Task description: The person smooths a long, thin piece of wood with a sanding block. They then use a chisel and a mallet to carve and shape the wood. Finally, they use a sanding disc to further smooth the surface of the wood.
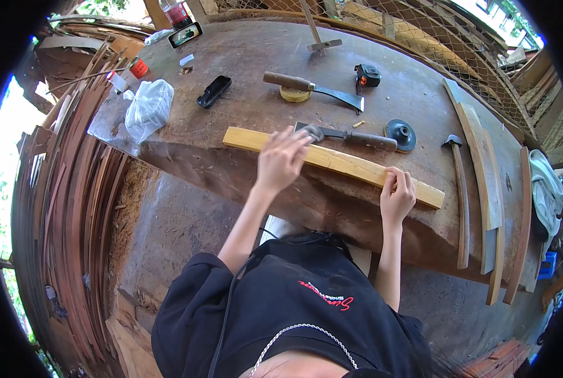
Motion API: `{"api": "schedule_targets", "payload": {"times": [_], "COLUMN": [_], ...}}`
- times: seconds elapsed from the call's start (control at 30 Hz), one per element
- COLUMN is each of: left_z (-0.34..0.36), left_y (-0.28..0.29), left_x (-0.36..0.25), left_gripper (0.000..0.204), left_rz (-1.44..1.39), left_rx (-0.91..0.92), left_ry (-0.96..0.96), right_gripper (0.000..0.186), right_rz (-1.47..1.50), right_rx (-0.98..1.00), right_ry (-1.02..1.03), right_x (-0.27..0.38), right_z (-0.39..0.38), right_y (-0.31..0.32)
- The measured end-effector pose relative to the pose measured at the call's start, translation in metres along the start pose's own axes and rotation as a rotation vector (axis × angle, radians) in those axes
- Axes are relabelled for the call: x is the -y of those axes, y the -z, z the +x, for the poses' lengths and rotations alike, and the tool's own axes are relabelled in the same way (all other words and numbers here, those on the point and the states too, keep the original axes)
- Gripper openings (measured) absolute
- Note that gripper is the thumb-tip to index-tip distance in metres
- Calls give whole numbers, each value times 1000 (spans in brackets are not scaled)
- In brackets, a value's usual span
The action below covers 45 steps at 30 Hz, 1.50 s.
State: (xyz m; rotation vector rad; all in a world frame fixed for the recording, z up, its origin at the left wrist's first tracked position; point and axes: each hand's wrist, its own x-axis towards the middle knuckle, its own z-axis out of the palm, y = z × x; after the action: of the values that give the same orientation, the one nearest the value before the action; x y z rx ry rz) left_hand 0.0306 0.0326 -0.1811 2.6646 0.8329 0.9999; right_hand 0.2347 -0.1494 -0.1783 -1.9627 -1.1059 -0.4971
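A long, pale yellow wooden strip (350, 165) lies along the near edge of the workbench. My left hand (282, 157) rests over its left part, fingers stretched toward the far side, slightly blurred. At those fingertips is a small grey rounded thing (313, 133), whose kind I cannot make out. My right hand (398, 194) is closed on the strip near its right end, thumb and fingers gripping the edge. Just beyond the strip lies a flat-bladed tool with a wooden handle (371, 140), its blade partly behind the grey thing. A black backing disc (400, 136) sits by that handle.
Farther back, a broad-bladed chopper (332, 91) lies over a yellow round pad (294, 94), near a tape measure (368, 75). A hammer (461, 195) and long boards (483, 170) lie right. A plastic bag (149, 108) and black case (214, 91) are left.
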Motion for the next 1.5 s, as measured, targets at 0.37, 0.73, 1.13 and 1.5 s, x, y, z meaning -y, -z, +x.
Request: {"api": "schedule_targets", "payload": {"times": [0.37,0.73,1.13,1.5], "left_z": [-15,-10,-19,0], "left_y": [26,13,49,-12], "left_x": [40,-11,73,-30], "left_gripper": [41,38,42,43], "left_rz": [215,-51,148,-34], "left_rx": [10,21,-35,131], "left_ry": [-55,-108,-167,-410], "right_gripper": [9,10,10,9], "right_rz": [-19,-28,-28,-25], "right_rx": [1,-25,-7,6], "right_ry": [-13,12,-17,-22], "right_x": [-1,0,-1,-1], "right_z": [-1,0,-2,0], "right_y": [0,-1,-1,-1]}}
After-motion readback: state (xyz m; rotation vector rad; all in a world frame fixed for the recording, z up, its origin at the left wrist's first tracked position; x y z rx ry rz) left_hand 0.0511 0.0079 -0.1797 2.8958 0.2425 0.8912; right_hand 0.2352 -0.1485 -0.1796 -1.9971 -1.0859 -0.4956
